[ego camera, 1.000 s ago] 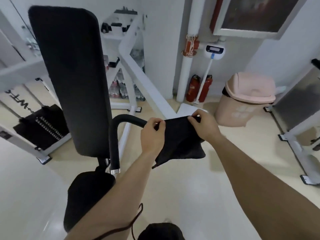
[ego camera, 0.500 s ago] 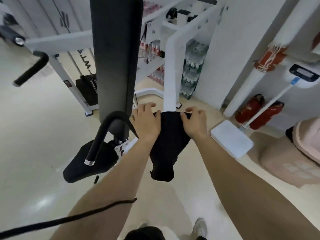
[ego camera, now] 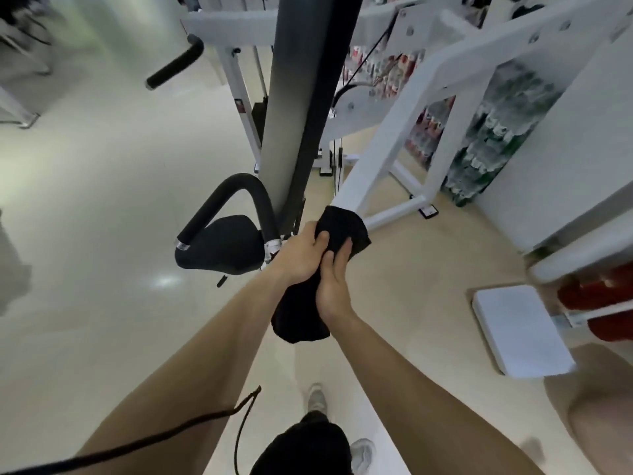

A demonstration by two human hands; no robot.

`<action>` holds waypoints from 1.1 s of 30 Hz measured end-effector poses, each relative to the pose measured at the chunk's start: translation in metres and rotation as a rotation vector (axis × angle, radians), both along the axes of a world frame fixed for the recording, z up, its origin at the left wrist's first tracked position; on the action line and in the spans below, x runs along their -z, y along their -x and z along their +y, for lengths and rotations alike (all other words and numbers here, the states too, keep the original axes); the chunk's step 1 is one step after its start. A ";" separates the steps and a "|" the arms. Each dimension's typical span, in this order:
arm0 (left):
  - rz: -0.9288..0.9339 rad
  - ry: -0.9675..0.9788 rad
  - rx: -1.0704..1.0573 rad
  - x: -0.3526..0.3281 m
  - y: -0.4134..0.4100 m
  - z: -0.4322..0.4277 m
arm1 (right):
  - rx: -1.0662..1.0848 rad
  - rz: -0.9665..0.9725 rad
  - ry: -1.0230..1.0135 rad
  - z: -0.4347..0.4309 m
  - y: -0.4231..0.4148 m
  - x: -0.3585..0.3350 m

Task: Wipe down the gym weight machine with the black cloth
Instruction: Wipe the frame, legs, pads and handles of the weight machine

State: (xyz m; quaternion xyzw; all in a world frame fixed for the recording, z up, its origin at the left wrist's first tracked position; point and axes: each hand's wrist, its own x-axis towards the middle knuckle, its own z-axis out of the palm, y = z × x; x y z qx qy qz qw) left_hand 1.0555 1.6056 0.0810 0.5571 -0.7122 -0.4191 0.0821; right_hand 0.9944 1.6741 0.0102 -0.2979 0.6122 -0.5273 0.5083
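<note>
The black cloth (ego camera: 337, 226) is bunched between both hands, its top draped over the lower end of the weight machine's sloping white frame bar (ego camera: 404, 125) and its tail hanging below. My left hand (ego camera: 301, 253) grips the cloth from the left. My right hand (ego camera: 334, 282) grips it from below and the right, fingers curled into the fabric. Just left of my hands stand the machine's tall black back pad (ego camera: 308, 97), its curved black handle (ego camera: 236, 197) and the black seat (ego camera: 222, 245).
A second black handle (ego camera: 174, 65) sticks out at upper left. Stacked bottle packs (ego camera: 496, 132) stand behind the white frame. A white scale platform (ego camera: 517, 332) and red fire extinguishers (ego camera: 603, 303) lie at right. My shoes (ego camera: 363, 454) show on the pale floor below.
The cloth was held spread between my two hands. My hands have come together and bunched it, and it now sits on the white bar's lower end. My view has shifted closer to the machine.
</note>
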 end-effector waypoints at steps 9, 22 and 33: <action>0.050 0.068 -0.002 0.005 0.076 -0.080 | 0.134 0.023 0.052 -0.085 0.069 -0.010; -0.151 0.178 0.003 0.012 0.015 -0.011 | 0.025 0.171 0.111 -0.029 0.028 -0.001; -0.138 0.214 -0.126 -0.002 0.066 -0.040 | 0.007 0.161 0.095 -0.075 0.073 -0.004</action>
